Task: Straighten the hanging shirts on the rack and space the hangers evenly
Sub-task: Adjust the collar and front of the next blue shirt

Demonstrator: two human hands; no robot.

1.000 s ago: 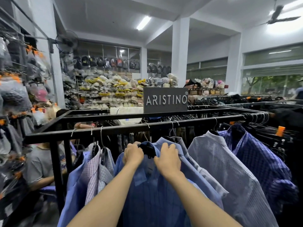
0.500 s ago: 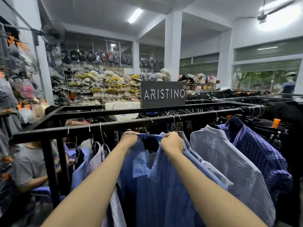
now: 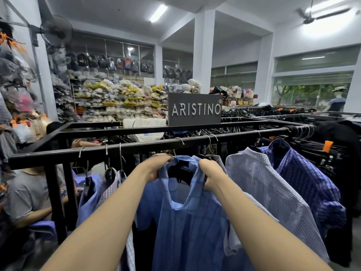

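A blue checked shirt (image 3: 187, 222) hangs on a black hanger (image 3: 180, 171) from the black rack rail (image 3: 136, 146). My left hand (image 3: 156, 167) grips the left side of its collar, and my right hand (image 3: 210, 174) grips the right side. The collar gapes open between them. To the right hang a pale grey checked shirt (image 3: 269, 192) and a dark blue plaid shirt (image 3: 306, 178). To the left hang a pink-checked shirt (image 3: 106, 189) and a light blue shirt (image 3: 88, 200), bunched close together.
A grey ARISTINO sign (image 3: 195, 109) stands on the rack's far rail. Several empty black hangers (image 3: 322, 153) crowd the rail's right end. A seated person in a grey shirt (image 3: 25, 194) is at the left behind the rack post. Shelves of packed goods fill the back wall.
Both hands have moved up to the collar's two sides and pulled them apart, opening the collar around the hanger. My view has shifted closer and slightly right.
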